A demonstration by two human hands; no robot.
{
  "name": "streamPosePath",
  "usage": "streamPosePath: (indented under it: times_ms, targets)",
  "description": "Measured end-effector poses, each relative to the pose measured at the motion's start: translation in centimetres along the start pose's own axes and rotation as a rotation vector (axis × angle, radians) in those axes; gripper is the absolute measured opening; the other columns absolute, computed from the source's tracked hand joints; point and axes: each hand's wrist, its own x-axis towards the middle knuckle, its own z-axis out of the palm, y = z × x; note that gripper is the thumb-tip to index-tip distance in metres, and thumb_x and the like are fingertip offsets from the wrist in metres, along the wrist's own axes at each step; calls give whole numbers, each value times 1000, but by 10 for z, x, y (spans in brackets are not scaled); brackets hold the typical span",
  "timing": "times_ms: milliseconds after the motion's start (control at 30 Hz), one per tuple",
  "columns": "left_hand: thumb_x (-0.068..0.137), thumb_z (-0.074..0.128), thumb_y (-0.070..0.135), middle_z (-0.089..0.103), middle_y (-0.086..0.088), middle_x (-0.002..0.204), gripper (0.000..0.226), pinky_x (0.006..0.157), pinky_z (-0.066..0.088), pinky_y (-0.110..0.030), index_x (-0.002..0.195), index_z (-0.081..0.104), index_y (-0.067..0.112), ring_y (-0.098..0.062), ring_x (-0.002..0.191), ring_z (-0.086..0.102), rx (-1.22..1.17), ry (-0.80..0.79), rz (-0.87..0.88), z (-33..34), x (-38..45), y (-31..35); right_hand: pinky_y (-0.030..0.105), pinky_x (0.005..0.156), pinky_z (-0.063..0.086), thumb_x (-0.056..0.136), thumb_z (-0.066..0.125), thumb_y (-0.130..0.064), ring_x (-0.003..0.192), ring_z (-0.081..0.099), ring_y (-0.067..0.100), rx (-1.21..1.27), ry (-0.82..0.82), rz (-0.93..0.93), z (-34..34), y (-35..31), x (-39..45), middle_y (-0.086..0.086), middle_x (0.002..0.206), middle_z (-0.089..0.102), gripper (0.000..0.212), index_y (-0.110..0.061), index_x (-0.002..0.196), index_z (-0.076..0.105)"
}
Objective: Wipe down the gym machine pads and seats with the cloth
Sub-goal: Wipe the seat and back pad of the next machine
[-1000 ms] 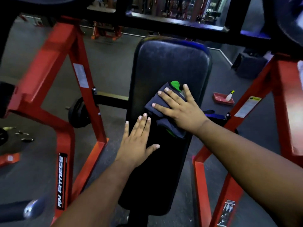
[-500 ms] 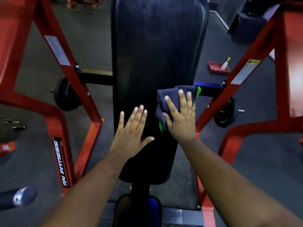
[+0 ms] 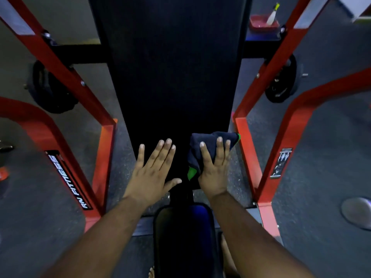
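Dark blue, green-edged bunched cloth: on the lower right corner of the long black padded backrest, at 5 o'clock on the pad.
Right hand: flat on the cloth, fingers straight, pressing it to the pad.
Left hand: just beside at 9 o'clock, palm down, fingers spread on bare pad.
Black padded seat: at 6 o'clock, below the backrest.
Red steel frame: flanks both sides.
Red tray with white bottle: floor, 1 o'clock.
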Motion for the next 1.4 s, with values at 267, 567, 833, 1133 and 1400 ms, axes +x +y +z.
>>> streamPosePath:
  times_ms: [267, 567, 833, 1133, 1400]
  targets:
    - [94, 22, 71, -3, -12, 171, 95, 124, 8, -64, 162, 6, 7, -24, 159, -1, -2, -24, 47, 13, -24, 12, 62, 114, 34, 85, 43, -8, 157, -1, 38, 11, -121, 147, 9, -2, -83, 5, 172, -3, 85, -41, 160, 18]
    - [94, 26, 74, -2, -11, 171, 96, 124, 4, -63, 163, 9, 9, -24, 159, -1, 4, -17, 10, -76, 17, -6, 51, 114, 41, 84, 53, 15, 146, 37, 38, 125, -334, 327, -95, -19, -35, 15, 165, 28, 78, -27, 150, 50]
    - [91, 34, 72, -1, -8, 172, 96, 124, -1, -60, 163, 8, 13, -22, 159, 1, -84, 245, -185, -220, 114, -52, 39, 123, 25, 90, 58, 6, 151, 28, 32, 282, 73, 63, -196, -84, 197, 12, 165, 26, 80, -37, 155, 37]
    - [99, 36, 61, -3, -7, 171, 85, 125, -1, -59, 163, 8, 13, -21, 158, 1, 54, 375, -208, -313, 202, -116, 71, 116, 18, 102, 37, -57, 157, -3, 36, -37, -1, 77, -191, -115, 362, 7, 172, -5, 70, -35, 163, 12]
    - [91, 35, 76, -7, -6, 172, 103, 124, 0, -61, 163, 1, 11, -23, 159, -3, 72, 341, -180, -264, 226, -150, 61, 110, 39, 98, 37, -43, 156, 13, 38, -113, 150, -9, -193, -104, 432, 8, 171, 13, 66, -33, 162, 23]
